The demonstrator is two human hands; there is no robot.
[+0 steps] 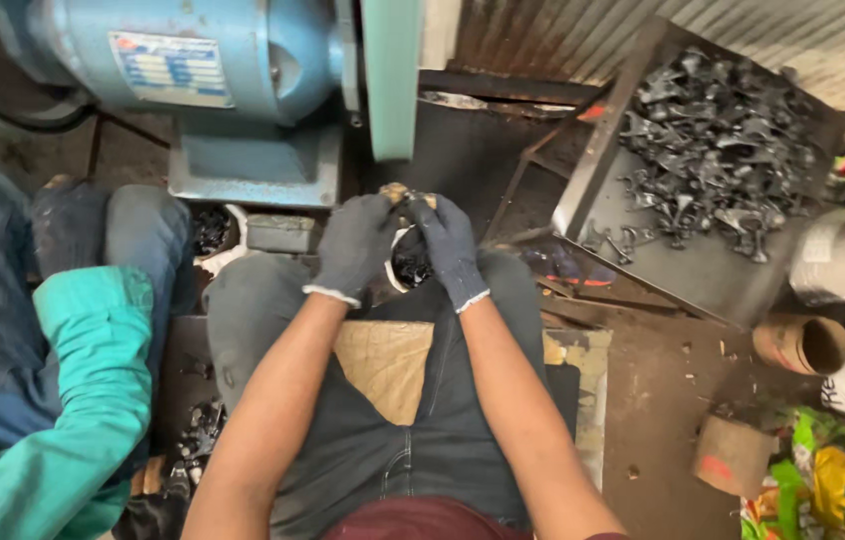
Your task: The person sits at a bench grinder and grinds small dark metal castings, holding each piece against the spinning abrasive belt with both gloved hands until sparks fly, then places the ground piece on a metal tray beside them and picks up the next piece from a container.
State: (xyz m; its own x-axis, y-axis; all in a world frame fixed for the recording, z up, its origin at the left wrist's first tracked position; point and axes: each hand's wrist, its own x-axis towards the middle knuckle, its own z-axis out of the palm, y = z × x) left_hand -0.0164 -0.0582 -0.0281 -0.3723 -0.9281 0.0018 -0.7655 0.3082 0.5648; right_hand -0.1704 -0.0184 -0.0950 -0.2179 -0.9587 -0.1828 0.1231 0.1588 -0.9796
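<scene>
Your left hand (pixel 355 250) and right hand (pixel 451 250) together clench a small metal part (pixel 405 197), tray of dark castings (pixel 713 265) at two o'clock.

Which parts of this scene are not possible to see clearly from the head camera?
- Small part held by both hands: left hand and right hand cover it; its shape is unclear.
- White container below the hands: mostly hidden by them.
- Blue motor: cut off by the top edge.
- Dark metal pieces in the tray: too small to tell apart.

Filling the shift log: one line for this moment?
left hand + right hand: gloved, gripping small metal part | near grinder wheel | tray right
</scene>
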